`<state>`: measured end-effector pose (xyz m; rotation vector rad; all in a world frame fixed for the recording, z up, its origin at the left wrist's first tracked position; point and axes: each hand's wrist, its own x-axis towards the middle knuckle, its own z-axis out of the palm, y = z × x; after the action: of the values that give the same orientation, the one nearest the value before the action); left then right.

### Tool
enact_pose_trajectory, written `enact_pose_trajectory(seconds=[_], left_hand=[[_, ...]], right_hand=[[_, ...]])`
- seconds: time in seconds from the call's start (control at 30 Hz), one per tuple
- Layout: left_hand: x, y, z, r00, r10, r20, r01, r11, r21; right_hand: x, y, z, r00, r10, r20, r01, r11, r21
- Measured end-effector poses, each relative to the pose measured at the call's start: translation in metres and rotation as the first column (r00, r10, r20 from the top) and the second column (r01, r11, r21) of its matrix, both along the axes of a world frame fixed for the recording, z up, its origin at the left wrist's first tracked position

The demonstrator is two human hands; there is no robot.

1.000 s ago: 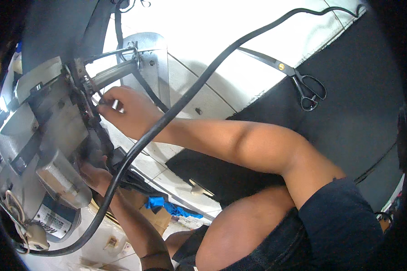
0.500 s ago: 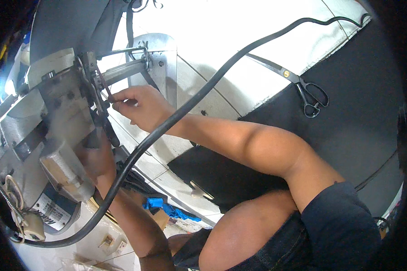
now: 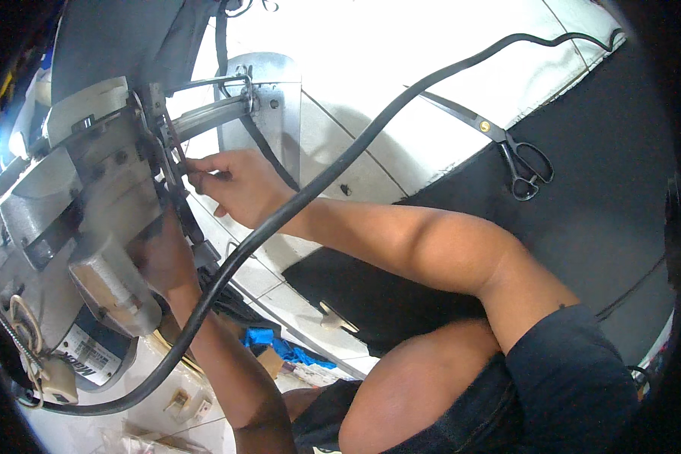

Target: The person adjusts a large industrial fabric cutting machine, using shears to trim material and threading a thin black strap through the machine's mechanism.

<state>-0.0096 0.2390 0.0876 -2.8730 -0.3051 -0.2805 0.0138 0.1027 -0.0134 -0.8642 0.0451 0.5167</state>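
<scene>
A grey metal cutting machine (image 3: 117, 170) with a motor body lies tilted at the left, its post reaching toward a flat metal base plate (image 3: 284, 76). My right hand (image 3: 246, 185) is at the machine's blade side, thumb and forefinger pinched at the lower end of a thin reddish-brown strip (image 3: 177, 145). The strip runs along the dark guide parts (image 3: 163, 125). My left hand (image 3: 166, 261) reaches behind the machine's lower housing (image 3: 113, 287); its fingers are hidden there, so I cannot tell what they grip.
A thick black cable (image 3: 371, 140) arcs across the view, over my right forearm. Black-handled scissors (image 3: 503, 140) lie partly on black fabric (image 3: 605, 174) and partly on white floor tiles (image 3: 333, 38). Blue plastic (image 3: 284, 350) lies beside my left forearm.
My right hand has shifted slightly down along the guide parts, still pinched. My left hand remains behind the housing, with its wrist moved a little. The machine has barely moved.
</scene>
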Motion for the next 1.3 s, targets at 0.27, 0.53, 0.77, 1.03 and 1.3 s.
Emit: enact_pose_trajectory(seconds=[0.27,0.53,0.77,1.03,1.3], left_hand=[[0.007,-0.014,0.006,0.991,0.062,-0.117,-0.08,0.984,-0.157],[-0.013,0.017,0.009,0.961,-0.095,-0.262,0.16,0.957,0.242],[-0.005,0.013,0.004,0.979,-0.082,-0.187,0.101,0.99,0.094],[0.002,0.0,-0.005,0.998,-0.063,-0.004,0.062,0.994,-0.087],[-0.003,0.005,-0.001,0.995,-0.094,-0.045,0.089,0.99,-0.113]], right_hand=[[-0.018,0.004,0.022,0.871,0.206,-0.446,0.184,0.705,0.685],[-0.03,0.005,0.029,0.996,-0.011,-0.091,0.042,0.941,0.337],[0.007,0.006,-0.001,0.986,-0.153,0.06,0.161,0.974,-0.162],[0.015,0.009,-0.007,0.96,-0.222,0.17,0.241,0.966,-0.098],[0.035,0.008,0.012,0.948,-0.308,0.081,0.318,0.924,-0.214]])
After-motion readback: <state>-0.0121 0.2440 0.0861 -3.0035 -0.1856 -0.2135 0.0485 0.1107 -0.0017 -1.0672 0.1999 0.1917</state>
